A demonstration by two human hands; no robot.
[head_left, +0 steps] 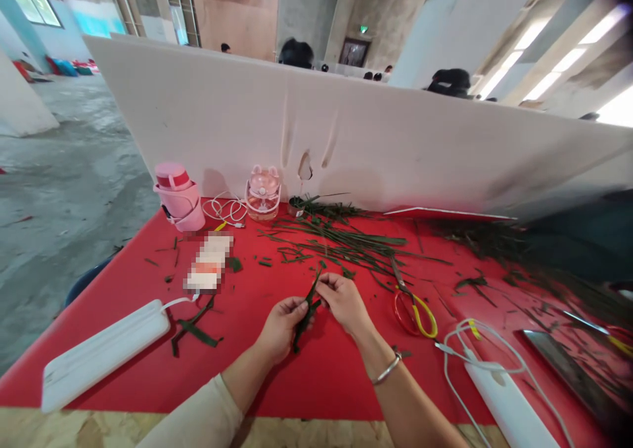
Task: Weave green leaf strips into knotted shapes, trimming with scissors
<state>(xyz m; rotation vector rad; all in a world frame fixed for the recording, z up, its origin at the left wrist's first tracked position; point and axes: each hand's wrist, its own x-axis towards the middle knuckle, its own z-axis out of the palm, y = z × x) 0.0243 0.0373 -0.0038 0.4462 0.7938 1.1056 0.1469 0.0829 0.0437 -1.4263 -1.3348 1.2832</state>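
Note:
Between my two hands, above the red tabletop (316,388), is a small folded piece made of green leaf strips (303,322). My left hand (284,322) pinches its middle between thumb and fingers. With thumb and forefinger closed, my right hand (343,299) grips the upper end of the same leaf piece. A pair of scissors (415,309) with red and yellow handles lies to the right of my right hand. Beyond both hands spreads a loose pile of long green leaf strips (346,237). Another folded leaf piece (198,332) rests on the left.
At the back left stand a pink bottle (179,197) and a clear pink jar (263,194). A white power bank (106,355) lies left, cabled to a blurred-out phone (210,263). Another white power bank (509,402) and a dark tablet (568,375) lie right. A white board (222,118) borders the table.

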